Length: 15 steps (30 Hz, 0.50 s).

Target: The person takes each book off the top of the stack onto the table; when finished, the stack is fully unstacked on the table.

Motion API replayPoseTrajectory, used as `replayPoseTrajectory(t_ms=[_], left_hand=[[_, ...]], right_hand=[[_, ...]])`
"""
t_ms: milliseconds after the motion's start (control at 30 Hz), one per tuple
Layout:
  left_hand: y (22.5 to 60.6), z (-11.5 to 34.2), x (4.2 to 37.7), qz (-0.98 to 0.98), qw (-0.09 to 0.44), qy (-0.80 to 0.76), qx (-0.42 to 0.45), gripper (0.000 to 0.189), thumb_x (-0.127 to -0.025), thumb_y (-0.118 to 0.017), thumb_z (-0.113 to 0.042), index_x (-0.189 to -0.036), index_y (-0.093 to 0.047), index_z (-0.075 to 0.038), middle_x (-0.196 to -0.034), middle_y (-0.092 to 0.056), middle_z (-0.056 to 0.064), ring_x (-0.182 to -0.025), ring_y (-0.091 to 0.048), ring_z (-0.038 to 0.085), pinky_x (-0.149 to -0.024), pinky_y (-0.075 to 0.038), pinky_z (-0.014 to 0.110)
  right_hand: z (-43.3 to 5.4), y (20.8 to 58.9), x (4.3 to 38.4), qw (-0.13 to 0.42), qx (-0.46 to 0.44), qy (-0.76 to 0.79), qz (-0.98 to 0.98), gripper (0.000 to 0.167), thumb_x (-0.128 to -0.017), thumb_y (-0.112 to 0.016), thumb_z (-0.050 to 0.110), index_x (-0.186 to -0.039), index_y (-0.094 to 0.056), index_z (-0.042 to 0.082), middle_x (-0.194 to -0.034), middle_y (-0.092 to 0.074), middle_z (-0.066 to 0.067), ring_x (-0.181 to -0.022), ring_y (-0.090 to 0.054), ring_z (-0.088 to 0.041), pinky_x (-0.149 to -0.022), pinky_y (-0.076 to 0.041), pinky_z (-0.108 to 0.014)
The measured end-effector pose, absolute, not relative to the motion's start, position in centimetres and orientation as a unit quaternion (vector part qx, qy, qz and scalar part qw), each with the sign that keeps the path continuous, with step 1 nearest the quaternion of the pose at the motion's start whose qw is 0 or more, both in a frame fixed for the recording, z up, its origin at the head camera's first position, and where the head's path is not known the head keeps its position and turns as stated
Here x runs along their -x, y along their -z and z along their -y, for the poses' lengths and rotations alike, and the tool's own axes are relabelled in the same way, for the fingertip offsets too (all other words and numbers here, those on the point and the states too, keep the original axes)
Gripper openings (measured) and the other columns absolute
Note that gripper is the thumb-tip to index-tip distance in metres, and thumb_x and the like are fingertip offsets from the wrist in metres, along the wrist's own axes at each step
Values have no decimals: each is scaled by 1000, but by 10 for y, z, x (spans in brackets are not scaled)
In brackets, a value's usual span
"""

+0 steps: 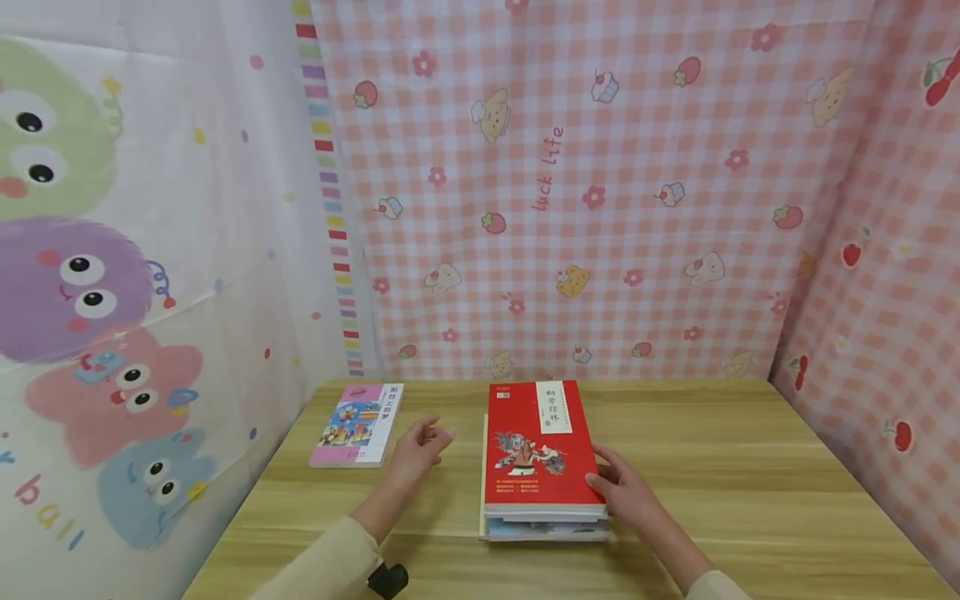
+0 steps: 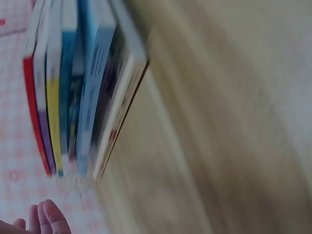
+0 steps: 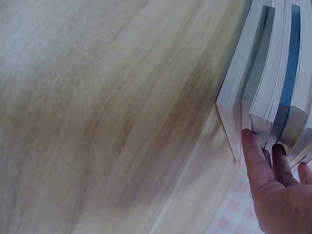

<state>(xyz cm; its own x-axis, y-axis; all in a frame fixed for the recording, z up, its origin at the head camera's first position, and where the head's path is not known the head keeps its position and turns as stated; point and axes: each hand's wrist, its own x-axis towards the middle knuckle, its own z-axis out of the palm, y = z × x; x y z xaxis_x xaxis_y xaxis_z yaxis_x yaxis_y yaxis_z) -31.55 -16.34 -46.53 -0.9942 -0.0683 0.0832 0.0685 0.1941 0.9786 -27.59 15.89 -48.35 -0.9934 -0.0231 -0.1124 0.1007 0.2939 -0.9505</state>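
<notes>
A stack of several books stands at the middle of the table, with a red book [image 1: 525, 450] on top. Its spines [image 2: 92, 97] face the left wrist camera; the page edges [image 3: 268, 92] show in the right wrist view. My right hand [image 1: 626, 487] touches the stack's right side, its fingers [image 3: 256, 161] fairly straight against the page edges. To the left of the stack, my left hand [image 1: 422, 446] is held apart from it with loosely bent fingers and nothing in them. A pink and white book [image 1: 358, 425] lies flat further left, cover up.
The wooden table [image 1: 712, 450] reaches back to a pink checked curtain [image 1: 570, 250]. A white curtain with cartoon figures [image 1: 225, 250] hangs at the left, and another checked curtain [image 1: 885, 317] at the right. A small black device [image 1: 387, 580] is by my left sleeve.
</notes>
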Motion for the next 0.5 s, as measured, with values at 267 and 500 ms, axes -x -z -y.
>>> replayPoseTrajectory(t_ms=[267, 500], left_hand=[[476, 140, 302, 765, 34, 643, 26, 58, -95, -68, -20, -139, -45, 10, -110, -62, 15, -93, -59, 17, -79, -54, 36], [485, 126, 293, 788, 4, 616, 19, 64, -93, -71, -30, -140, -46, 7, -113, -63, 14, -97, -58, 21, -85, -54, 42]], right_hand=[[-160, 484, 276, 57, -27, 594, -802, 57, -99, -59, 14, -151, -38, 8, -138, -50, -29, -106, -61, -32, -78, -57, -40], [-159, 483, 276, 60, -28, 592, -803, 57, -99, -59, 15, -152, -37, 9, -138, -50, -28, -108, -60, -32, -80, -57, -40]])
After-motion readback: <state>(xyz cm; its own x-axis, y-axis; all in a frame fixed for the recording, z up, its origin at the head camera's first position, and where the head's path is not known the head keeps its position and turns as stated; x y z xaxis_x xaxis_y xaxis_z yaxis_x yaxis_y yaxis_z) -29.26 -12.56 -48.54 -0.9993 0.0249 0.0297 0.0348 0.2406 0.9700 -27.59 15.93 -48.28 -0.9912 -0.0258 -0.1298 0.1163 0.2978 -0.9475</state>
